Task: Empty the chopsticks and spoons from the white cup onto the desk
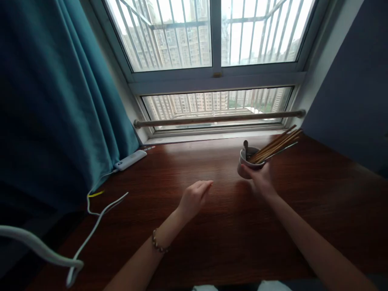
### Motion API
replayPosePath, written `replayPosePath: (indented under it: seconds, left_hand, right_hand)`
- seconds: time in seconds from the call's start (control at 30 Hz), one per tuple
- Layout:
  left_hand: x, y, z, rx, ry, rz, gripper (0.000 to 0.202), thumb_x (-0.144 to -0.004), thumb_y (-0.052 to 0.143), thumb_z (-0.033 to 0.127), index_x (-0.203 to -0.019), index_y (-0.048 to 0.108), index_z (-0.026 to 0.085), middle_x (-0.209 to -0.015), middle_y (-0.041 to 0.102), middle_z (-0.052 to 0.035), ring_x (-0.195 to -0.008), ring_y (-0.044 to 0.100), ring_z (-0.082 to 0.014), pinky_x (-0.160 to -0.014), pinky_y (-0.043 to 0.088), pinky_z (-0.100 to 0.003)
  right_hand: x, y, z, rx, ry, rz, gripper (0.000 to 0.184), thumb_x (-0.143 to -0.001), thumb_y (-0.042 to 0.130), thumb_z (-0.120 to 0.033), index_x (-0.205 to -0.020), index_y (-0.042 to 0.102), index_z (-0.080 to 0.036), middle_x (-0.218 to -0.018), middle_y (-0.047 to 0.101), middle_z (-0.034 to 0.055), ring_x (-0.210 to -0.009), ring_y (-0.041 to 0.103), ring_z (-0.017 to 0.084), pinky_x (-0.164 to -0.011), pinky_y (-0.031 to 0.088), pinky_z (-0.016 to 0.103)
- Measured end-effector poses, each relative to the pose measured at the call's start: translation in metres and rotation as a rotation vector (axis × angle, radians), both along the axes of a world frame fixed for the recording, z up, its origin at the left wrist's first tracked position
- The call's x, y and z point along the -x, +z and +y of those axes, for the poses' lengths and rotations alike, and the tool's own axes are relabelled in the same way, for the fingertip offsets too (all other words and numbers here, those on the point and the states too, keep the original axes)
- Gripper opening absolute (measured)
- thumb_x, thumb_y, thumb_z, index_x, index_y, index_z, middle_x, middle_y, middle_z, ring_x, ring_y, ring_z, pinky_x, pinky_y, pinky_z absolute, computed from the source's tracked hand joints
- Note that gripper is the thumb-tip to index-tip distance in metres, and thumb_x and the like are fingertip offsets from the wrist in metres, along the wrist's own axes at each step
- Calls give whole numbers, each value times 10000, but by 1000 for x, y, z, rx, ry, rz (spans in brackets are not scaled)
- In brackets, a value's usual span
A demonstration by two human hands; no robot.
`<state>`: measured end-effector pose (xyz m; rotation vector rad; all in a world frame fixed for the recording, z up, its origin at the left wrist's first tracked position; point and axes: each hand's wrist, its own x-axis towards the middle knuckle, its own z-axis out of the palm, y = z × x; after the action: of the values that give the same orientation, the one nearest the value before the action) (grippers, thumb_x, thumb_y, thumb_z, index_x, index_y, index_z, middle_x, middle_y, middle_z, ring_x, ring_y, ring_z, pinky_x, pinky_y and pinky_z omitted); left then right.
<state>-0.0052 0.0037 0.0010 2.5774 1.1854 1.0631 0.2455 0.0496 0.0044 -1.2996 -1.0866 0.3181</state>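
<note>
Bare forearms; a beaded bracelet (159, 245) circles the left wrist.

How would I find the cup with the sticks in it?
Look along the dark wooden table under the big window, toward its right side. The right hand holds a small pale cup, the only one there, with brown chopsticks fanning out.

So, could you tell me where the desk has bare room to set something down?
The widest bare wood lies between the left hand and the white power strip by the curtain. The desk right of the right hand is bare too. It is crowded only around the cup of chopsticks; cables cross the left edge.
</note>
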Motion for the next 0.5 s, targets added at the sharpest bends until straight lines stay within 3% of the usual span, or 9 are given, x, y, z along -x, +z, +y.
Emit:
replayPosePath:
  seconds: [0.1,0.2,0.37,0.5]
  left_hand:
    - [19,3,11,-26,108,-128,348,-842,495,227,-1187,448,214,-1090,570,-64,-1016,534,-182,-901,424,-340]
    - [37,3,18,-82,250,-258,579,-777,592,277,-1285,323,214,-1184,511,-85,-1106,479,-209,-951,388,-381]
    - [55,-4,22,-140,414,-380,905,-681,677,309,-1364,94,195,-1317,362,-141,-1222,345,-253,-997,314,-427]
    - [67,-9,28,-200,530,-478,908,-684,650,253,-1366,57,164,-1302,347,-177,-1209,345,-268,-998,292,-434]
  right_hand:
    - [46,22,-1,3,123,18,677,-499,781,-389,-1024,416,-164,-895,588,86,-780,585,262,-686,469,366]
    - [102,32,3,-27,245,54,659,-498,787,-340,-1017,416,-175,-911,590,64,-787,585,239,-692,470,336]
    - [196,32,15,-71,432,126,595,-541,771,-328,-999,423,-175,-909,590,51,-784,586,223,-683,475,302]
    - [247,25,22,-75,494,179,684,-542,767,-302,-1090,380,-168,-976,569,83,-891,563,259,-741,466,325]
